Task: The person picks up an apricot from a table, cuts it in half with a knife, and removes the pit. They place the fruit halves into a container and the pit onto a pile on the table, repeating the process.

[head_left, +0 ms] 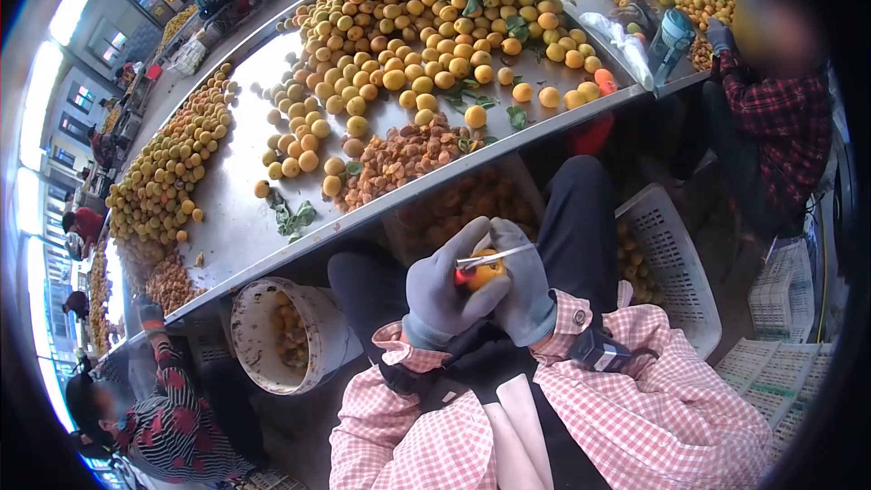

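Both my hands wear grey gloves and meet over my lap. My left hand [437,298] is closed around the red handle end of a small knife [494,257]. Its thin blade lies across the top of an orange fruit [485,270]. My right hand [524,289] cups that fruit from the right side, fingers curled over it. Most of the fruit is hidden by the gloves. My pink checked sleeves show below.
A long metal table [238,227] carries heaps of yellow-orange fruit [426,27] and a brown pile of cut pieces [399,159]. A white bucket [313,358] and white crate [676,259] stand underneath. One person [780,118] sits at right, another [154,417] at lower left.
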### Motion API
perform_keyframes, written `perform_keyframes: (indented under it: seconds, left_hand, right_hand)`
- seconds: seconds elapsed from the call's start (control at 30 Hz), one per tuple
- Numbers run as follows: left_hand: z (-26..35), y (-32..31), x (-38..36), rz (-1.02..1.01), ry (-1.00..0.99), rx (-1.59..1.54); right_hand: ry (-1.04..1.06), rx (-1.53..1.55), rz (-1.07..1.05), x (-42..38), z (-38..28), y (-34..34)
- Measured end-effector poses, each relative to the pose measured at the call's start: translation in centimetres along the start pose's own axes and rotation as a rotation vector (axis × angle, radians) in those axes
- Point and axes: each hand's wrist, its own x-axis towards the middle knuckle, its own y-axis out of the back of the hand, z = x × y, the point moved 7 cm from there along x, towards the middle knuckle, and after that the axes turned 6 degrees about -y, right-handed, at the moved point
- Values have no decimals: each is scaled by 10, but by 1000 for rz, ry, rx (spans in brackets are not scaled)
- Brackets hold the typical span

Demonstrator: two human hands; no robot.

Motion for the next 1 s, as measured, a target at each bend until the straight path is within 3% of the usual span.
perform_keyframes:
  seconds: [0.03,0.1,0.13,0.17,0.27,0.33,0.47,0.6,0.7,0.73,0.77,0.8,0.83,0.9,0.93,0.97,1.0]
  left_hand:
    - [-2,0,1,99,43,-187]
    - [4,-6,0,111,88,-332]
    - [0,-10,-7,191,180,-476]
    - [-5,-12,-13,269,276,-619]
    - [-4,-14,-15,301,303,-719]
    - [-10,-15,-17,448,411,-838]
    - [-37,-26,-26,434,397,-768]
    - [-48,-35,-32,399,554,-903]
    - [-52,-51,-35,430,808,-1250]
    - [-56,-48,-35,428,810,-1249]
    - [-62,-38,-33,334,738,-1027]
    - [-63,-29,-29,237,661,-807]
    - [-65,-26,-29,228,661,-808]
    - [-40,1,-12,177,209,-293]
    - [-35,4,-11,37,242,-190]
    - [-35,3,-10,31,246,-193]
    - [-32,-1,-9,-17,195,-150]
  right_hand:
    - [2,-1,4,2,-12,6]
    - [-610,1205,-28,-2,-1,-2]
    - [-476,1168,-2,6,-17,10]
    - [-482,1170,-5,7,-15,8]
    - [112,634,143,18,-28,27]
    - [200,609,156,22,-28,26]
    - [400,412,130,21,-23,19]
    - [429,247,99,19,-10,7]
    - [461,181,77,17,-3,-6]
    - [62,505,22,19,20,-19]
    - [-348,814,-35,14,45,-35]
    - [-611,1041,-143,13,49,-41]
    - [-611,1041,-135,14,47,-36]
    - [-865,1150,-116,3,57,-39]
    - [-847,1178,-180,0,59,-44]
    - [-853,1177,-174,-7,60,-40]
    - [-599,836,-239,-2,46,-28]
